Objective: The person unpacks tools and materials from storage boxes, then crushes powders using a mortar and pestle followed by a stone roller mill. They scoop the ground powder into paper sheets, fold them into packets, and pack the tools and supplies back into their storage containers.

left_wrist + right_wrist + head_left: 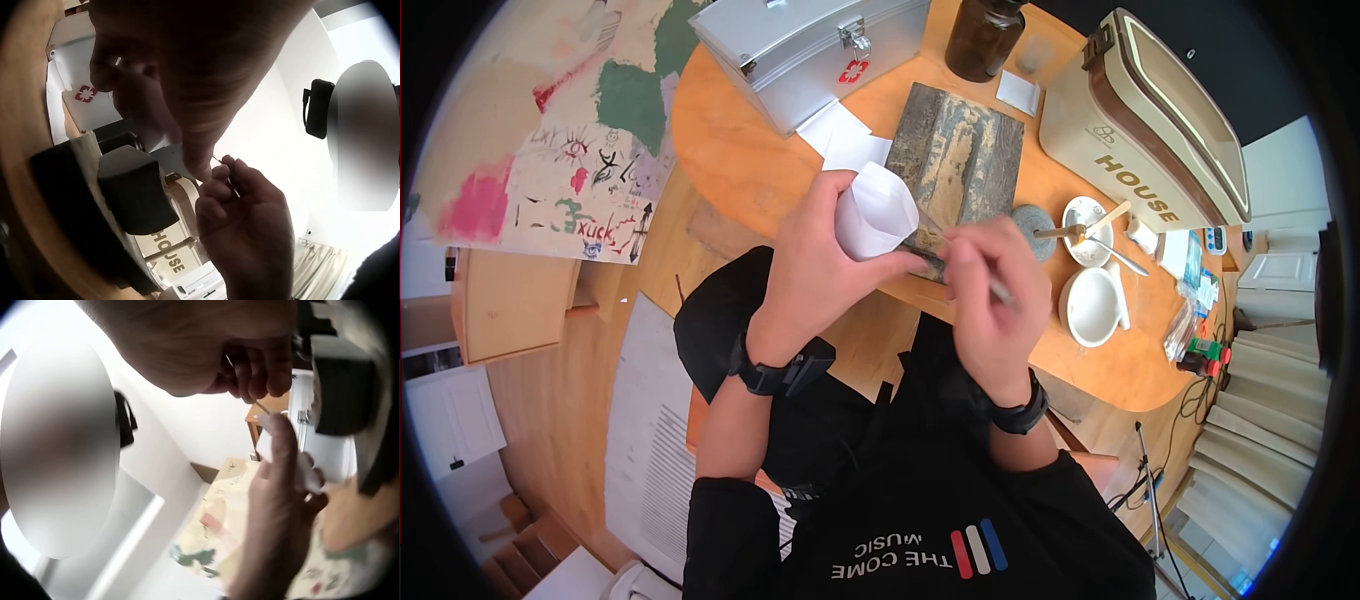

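My left hand (805, 270) grips a white paper pouch (872, 222), thumb on one side and fingers on the other, its wide mouth facing up. A slim metal stick-like tool (1002, 292) is pinched in my right hand (1005, 315); its thin end reaches toward the pouch's rim. In the right wrist view the tool (262, 408) points from the right fingertips at the paper (265, 445) in the left hand. What the pouch contains is hidden. Behind both hands lies a dark, weathered wooden block (990, 150) with a pale, worn strip along its middle.
White paper sheets (855, 148) lie by a silver first-aid box (810, 65). A dark jar (985, 42) and a cream HOUSE box (1145, 130) stand at the back. To the right are a grey round stone (1032, 222), a small dish (1083, 208) with utensils, and a white mortar (1088, 308).
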{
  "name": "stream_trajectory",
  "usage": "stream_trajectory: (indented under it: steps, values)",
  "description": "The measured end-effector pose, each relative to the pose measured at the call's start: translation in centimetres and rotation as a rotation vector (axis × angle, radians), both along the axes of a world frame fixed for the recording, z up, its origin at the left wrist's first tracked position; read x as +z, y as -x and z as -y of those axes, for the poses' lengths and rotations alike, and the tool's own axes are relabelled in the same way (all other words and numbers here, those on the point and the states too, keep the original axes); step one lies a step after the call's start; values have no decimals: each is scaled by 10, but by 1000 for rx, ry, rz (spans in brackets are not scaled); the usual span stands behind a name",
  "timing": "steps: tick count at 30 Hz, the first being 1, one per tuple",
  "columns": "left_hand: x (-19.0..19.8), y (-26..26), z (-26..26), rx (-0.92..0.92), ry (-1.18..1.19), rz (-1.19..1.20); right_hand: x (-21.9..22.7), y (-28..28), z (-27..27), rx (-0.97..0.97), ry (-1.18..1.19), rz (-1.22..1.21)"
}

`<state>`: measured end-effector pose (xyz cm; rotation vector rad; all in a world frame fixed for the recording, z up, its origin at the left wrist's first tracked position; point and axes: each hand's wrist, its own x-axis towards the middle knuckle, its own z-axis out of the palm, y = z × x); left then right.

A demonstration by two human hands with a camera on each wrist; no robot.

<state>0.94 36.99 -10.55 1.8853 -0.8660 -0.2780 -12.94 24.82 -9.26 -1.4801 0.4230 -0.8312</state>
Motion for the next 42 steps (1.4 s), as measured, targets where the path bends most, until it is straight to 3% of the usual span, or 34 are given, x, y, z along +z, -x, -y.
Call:
stream_trajectory:
  steps: [2,4,6,8,12,14,18,22,25,27,31,33,34,37,40,41,42]
  values:
    - [-5,-1,-1,-42,42,38,0,-2,4,-95,754,55]
    - [-2,-1,-1,-36,47,-23,0,3,1,-80,679,37]
    - [-5,0,-1,-43,43,-94,-4,7,1,-178,451,-33]
    - [-10,-4,-5,30,137,-260,-3,9,8,-237,581,-40]
    - [-11,-14,-15,14,-34,-89,-14,21,15,-211,528,-104]
    - [-9,-13,-18,9,-64,-92,-18,27,11,-205,649,-83]
    - [-9,-13,-20,12,-84,-40,-31,23,3,-124,668,-60]
    - [-8,-15,-22,26,-137,-104,-35,20,8,-262,646,-78]
    - [-10,-13,-20,-39,-110,-162,-29,16,12,-121,767,-88]
    - [-10,-10,-19,-32,-109,-116,-28,13,14,-258,717,-127]
    - [-8,-3,-12,-29,-120,119,-24,10,11,-162,617,-179]
    - [-6,-1,-10,-46,-124,120,-25,12,6,-126,18,-153]
    - [-5,-1,-9,-46,-124,123,-25,11,7,-125,18,-150]
    - [-2,2,-7,-70,-127,129,-19,10,9,-160,-280,41]
    - [0,7,-1,-57,-76,165,3,6,0,-60,-234,69]
    - [0,8,0,-51,-67,133,6,5,-1,-42,-10,-10]
    - [1,8,0,-44,-59,105,6,5,-1,-43,-8,-3]
